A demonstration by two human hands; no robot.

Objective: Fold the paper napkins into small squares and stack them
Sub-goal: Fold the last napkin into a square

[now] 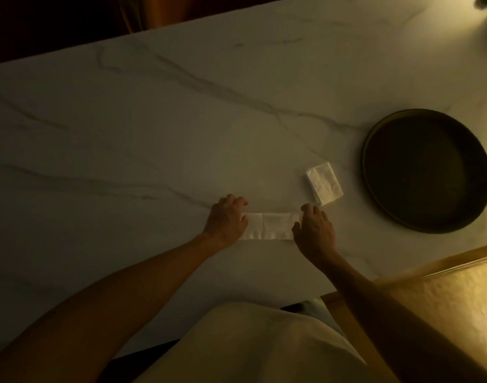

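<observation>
A white paper napkin (270,226), folded into a long narrow strip, lies flat on the marble table (154,134) in dim light. My left hand (227,218) presses on its left end with curled fingers. My right hand (314,230) pinches its right end. Both ends of the strip are hidden under my hands. Just beyond my right hand sits a small stack of folded napkin squares (324,186), slightly skewed, touching neither hand.
A dark round tray (375,139) rests on the table right of the stack. A yellowish wooden-framed chair seat (444,294) stands at the lower right beside the table edge. The table's far edge runs diagonally along the top left.
</observation>
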